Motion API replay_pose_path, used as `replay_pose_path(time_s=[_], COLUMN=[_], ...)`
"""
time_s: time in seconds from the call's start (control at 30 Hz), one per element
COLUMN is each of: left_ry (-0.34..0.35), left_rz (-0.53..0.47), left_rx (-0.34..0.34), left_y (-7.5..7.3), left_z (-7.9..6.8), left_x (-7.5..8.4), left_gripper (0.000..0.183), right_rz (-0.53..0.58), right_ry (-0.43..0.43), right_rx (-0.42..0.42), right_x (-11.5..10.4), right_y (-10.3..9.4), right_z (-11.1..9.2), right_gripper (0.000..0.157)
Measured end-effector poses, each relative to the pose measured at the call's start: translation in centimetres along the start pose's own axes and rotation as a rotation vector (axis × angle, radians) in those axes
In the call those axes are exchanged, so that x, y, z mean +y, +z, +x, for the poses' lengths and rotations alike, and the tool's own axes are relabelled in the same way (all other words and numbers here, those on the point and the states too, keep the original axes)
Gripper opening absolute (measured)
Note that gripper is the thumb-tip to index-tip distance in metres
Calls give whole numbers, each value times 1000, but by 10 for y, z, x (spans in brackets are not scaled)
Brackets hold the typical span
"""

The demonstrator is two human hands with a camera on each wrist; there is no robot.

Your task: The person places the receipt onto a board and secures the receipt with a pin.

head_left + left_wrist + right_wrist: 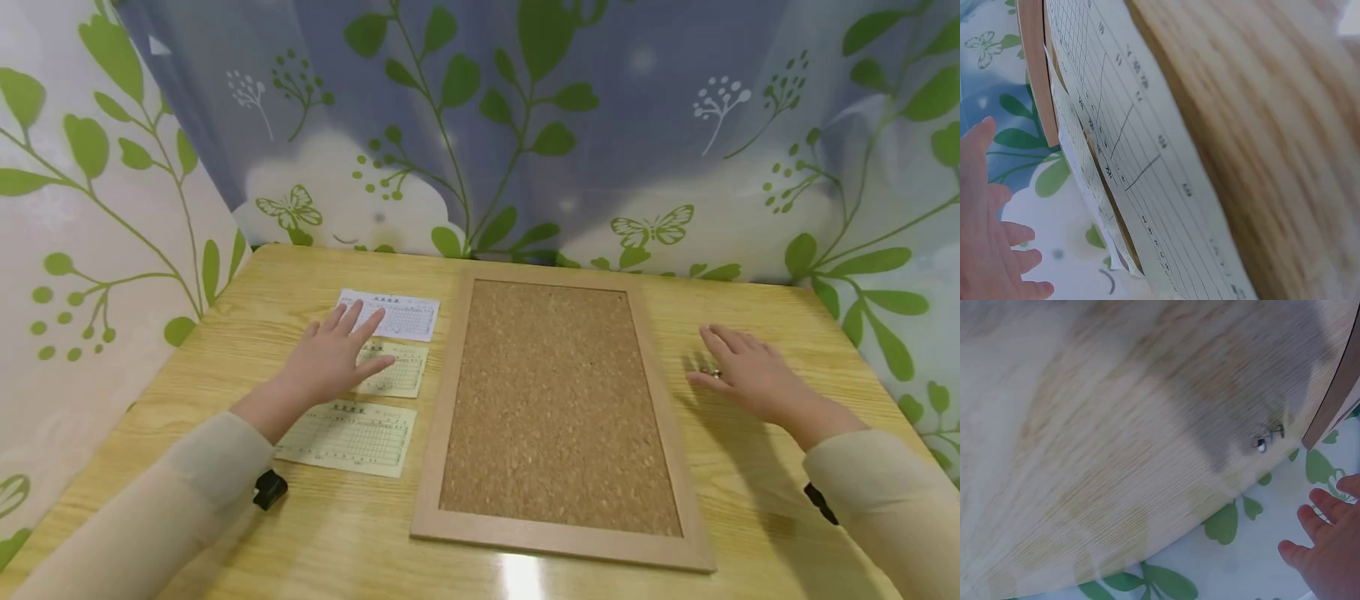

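My left hand (326, 354) is spread over three printed paper slips on the table, fingers apart and holding nothing. In the head view it overlaps the white slip (412, 319) at the back and the yellow slip (405, 373) in the middle. Closer to me lies another yellow slip (352, 437) with a ruled grid. On the other side, my right hand (757, 379) is held out with its fingers extended, nothing in its grasp. Several small shiny metal pieces, like tacks (1262, 445), lie on the table near it, partly hidden by the fingers in the head view.
A wood-framed corkboard (555, 408) lies flat on the table between the hands, its face bare. The wood-grain table (757, 492) ends at a leaf-patterned curtain (525, 167) behind and at the sides. Both sleeves have a black wrist device (270, 489) beneath the cuff.
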State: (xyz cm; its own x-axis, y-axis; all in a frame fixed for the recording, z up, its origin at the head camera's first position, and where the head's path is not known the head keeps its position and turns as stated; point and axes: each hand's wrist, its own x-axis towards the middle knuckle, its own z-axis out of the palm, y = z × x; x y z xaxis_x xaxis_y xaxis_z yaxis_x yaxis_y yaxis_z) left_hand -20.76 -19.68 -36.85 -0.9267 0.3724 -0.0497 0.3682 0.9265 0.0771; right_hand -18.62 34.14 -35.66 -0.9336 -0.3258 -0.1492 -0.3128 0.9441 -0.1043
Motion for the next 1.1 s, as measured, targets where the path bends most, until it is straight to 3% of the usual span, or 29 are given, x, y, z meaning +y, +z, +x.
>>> replay_pose_path(time_s=[0.33, 0.6, 1.1], left_ry=[24, 40, 26], left_rz=[-21, -28, -89], left_rx=[38, 82, 109], left_y=[0, 3, 0], left_z=[-6, -9, -18], left_x=[-1, -4, -6], left_gripper=[74, 69, 62], right_rz=[92, 65, 98], right_ry=[-53, -121, -186], right_rx=[-5, 45, 97], right_x=[-20, -42, -64], right_y=[2, 0, 1], right_z=[1, 5, 12], right_gripper=[73, 57, 45])
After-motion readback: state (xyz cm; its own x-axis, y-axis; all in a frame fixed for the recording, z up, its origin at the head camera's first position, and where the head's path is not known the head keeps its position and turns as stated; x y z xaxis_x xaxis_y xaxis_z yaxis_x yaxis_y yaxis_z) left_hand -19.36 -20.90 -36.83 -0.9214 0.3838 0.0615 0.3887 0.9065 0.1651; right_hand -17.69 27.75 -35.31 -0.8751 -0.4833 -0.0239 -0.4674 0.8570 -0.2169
